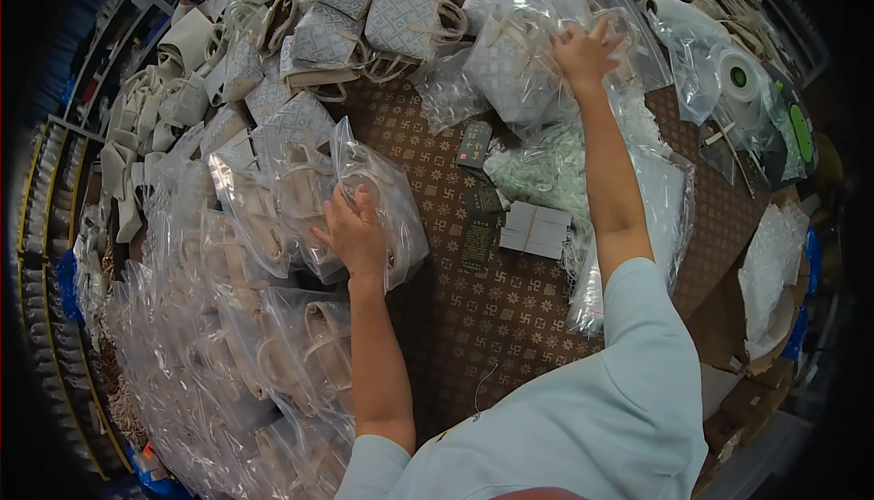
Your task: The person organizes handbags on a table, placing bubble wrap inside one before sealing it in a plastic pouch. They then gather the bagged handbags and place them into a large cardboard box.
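Note:
My left hand (358,234) rests on a handbag in a clear plastic bag (387,204), thumb apart from the fingers, at the edge of a crowd of bagged handbags (246,336). With its fingers spread, my right hand (584,52) is stretched far out over patterned grey-white handbags in clear plastic (519,67). Between my arms lie dark printed cards (477,243), a stack of white cards (535,229) and a heap of crinkled clear film (542,168). A pile of flat clear plastic bags (651,218) is partly hidden under my right forearm.
Unwrapped patterned handbags (401,13) are heaped along the back of the brown patterned table (437,336). A roll of clear plastic (736,76) stands at the far right. Racks with yellow rails (56,190) line the left, and cardboard boxes (737,404) sit at the lower right.

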Action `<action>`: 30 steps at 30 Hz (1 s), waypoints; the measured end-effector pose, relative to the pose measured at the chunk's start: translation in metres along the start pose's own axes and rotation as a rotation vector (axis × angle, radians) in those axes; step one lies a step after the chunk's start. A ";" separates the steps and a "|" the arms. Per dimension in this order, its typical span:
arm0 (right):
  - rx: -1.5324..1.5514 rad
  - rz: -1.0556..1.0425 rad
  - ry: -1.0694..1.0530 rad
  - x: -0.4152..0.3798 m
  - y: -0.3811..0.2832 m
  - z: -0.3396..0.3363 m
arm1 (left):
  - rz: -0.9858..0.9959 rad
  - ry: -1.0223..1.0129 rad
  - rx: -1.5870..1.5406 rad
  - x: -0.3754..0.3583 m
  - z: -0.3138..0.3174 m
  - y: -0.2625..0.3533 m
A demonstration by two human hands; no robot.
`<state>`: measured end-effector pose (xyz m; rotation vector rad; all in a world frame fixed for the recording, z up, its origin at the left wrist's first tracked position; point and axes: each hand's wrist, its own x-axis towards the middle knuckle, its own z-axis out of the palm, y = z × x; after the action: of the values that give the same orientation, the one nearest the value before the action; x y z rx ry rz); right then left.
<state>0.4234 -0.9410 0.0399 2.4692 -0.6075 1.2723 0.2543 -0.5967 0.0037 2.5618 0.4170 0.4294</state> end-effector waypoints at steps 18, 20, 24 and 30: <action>1.470 0.390 -0.684 -0.070 0.123 -0.191 | 0.393 0.103 -0.121 -0.199 -0.142 0.002; 1.562 0.368 -0.785 -0.100 0.135 -0.206 | 0.245 0.268 -0.023 -0.226 -0.170 -0.019; 1.655 0.237 -0.972 -0.150 0.107 -0.253 | 0.037 0.369 0.110 -0.220 -0.199 -0.049; 1.588 0.034 -0.825 -0.222 0.040 -0.324 | -0.189 0.105 0.093 -0.160 -0.143 -0.116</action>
<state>0.0626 -0.7808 0.0430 4.3045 0.5830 0.6298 0.0319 -0.4989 0.0257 2.5655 0.7265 0.4857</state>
